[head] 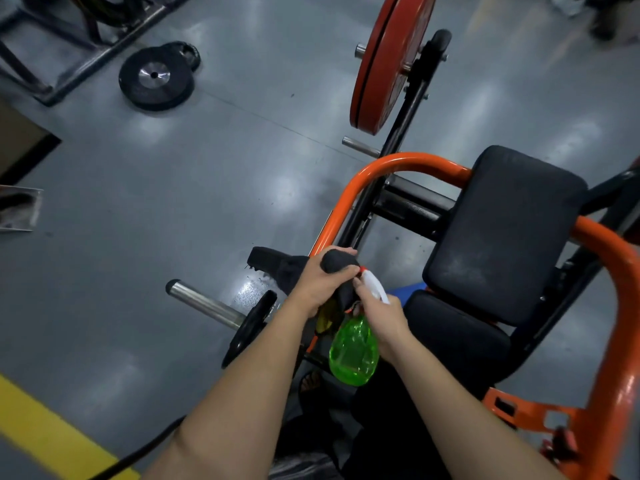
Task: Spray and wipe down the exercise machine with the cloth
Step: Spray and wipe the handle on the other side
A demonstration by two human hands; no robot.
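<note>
Left hand [320, 284] clutched the dark cloth [341, 260] against the machine [412, 202], on its orange bar [346, 199] left of the black pad [502, 230]. Right hand [384, 318] gripped the green bottle [353, 351] by its neck, nozzle close beside the cloth.

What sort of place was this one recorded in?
Most likely a gym's weights area. An orange-framed exercise machine with black pads fills the right side, a red weight plate sits on a peg, and loose black plates lie on the grey floor.
</note>
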